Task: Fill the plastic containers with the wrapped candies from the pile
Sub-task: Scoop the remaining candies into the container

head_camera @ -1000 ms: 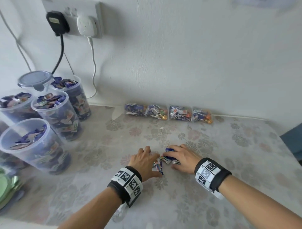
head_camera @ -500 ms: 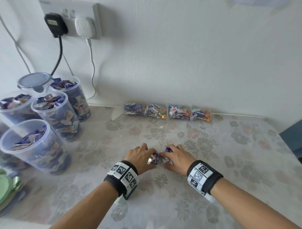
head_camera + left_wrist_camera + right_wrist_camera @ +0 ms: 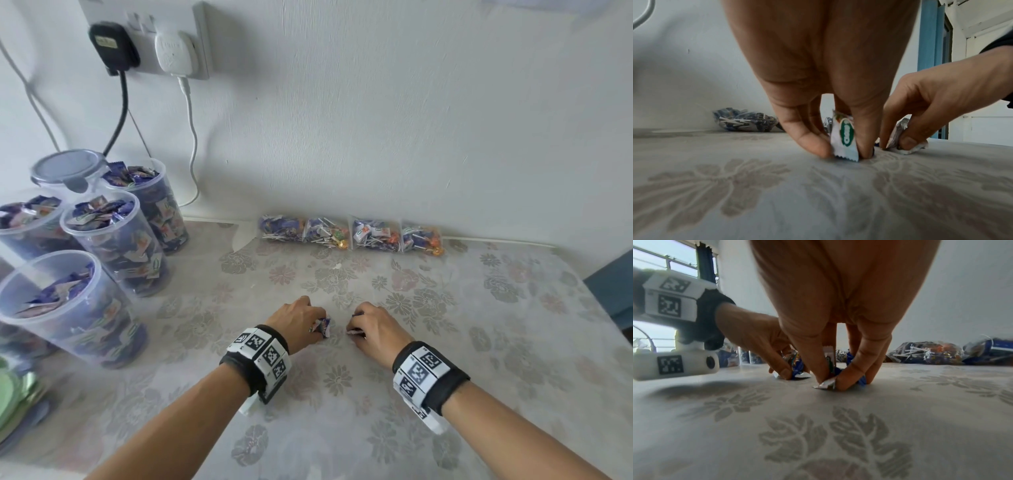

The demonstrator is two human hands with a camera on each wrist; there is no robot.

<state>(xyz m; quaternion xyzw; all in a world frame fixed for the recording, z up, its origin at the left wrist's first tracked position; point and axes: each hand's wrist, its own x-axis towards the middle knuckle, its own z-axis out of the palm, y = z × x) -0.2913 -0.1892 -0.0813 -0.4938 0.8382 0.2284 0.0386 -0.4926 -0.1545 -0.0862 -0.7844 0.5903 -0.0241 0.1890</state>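
Note:
On the flowered tablecloth [image 3: 342,394] both hands rest knuckles-up, close together, each curled over a few wrapped candies. My left hand [image 3: 308,323] pinches purple and white candies [image 3: 323,325]; the left wrist view shows a white wrapper with a green logo [image 3: 844,138] upright between thumb and fingers. My right hand [image 3: 364,327] grips other candies [image 3: 354,331]; its fingertips squeeze silver and blue wrappers [image 3: 828,382] against the cloth. Clear plastic containers stand at the left: the nearest [image 3: 68,342] partly full, and two behind it [image 3: 116,253] [image 3: 161,212] heaped.
One container at the back left carries a grey lid [image 3: 68,168]. Several clear bags of lollipops [image 3: 352,234] lie along the wall. Plugs and cables [image 3: 120,113] hang above the containers. Green plates [image 3: 13,397] sit at the left edge.
Both hands slid toward me, dragging the small pile of candies. They then drew slightly apart, each closing its fingers on part of the pile.

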